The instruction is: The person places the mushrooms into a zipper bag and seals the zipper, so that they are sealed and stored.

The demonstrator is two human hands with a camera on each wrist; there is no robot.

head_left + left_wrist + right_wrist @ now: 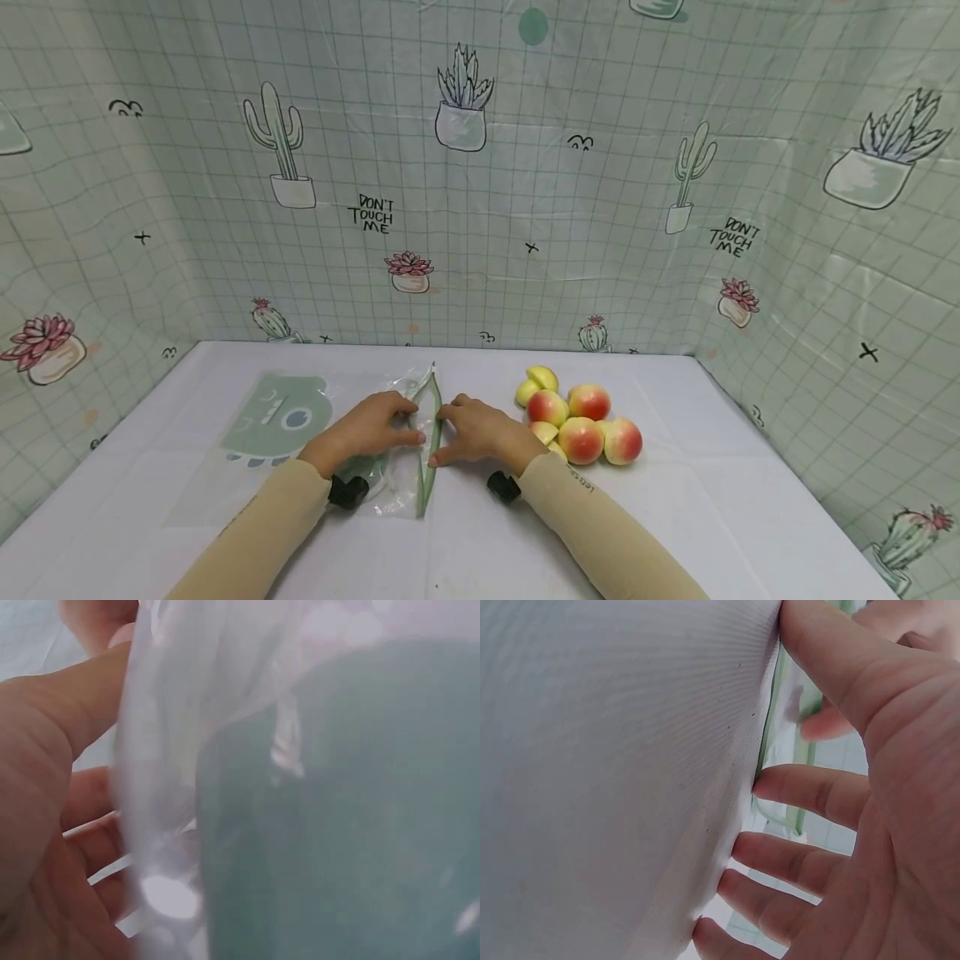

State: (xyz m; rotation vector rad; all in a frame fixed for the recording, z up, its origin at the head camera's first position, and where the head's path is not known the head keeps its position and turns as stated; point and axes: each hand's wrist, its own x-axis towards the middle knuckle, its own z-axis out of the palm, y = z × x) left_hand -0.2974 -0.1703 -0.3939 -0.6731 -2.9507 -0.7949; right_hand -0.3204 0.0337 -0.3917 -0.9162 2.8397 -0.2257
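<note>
A clear plastic zip bag (pixel 401 492) with a pale green cartoon print (pixel 281 417) lies flat on the white table. Its green-edged mouth (pixel 437 392) faces right, the two lips parted in the middle. My left hand (pixel 367 425) reaches over the bag, thumb and forefinger spread along the left lip. Plastic covers much of the left wrist view, with that hand (pixel 45 750) partly behind it. At the right lip is my right hand (pixel 483 433). In the right wrist view its thumb and forefinger touch the green edge, and the other fingertips (pixel 742 846) rest on the tabletop.
Several red-and-yellow peach-like fruits (pixel 581 440) sit right of my right hand, with smaller yellow pieces (pixel 542 379) among and behind them. A cloth printed with cacti (pixel 480 208) stands as a wall behind the white table (pixel 675 500) and along both sides.
</note>
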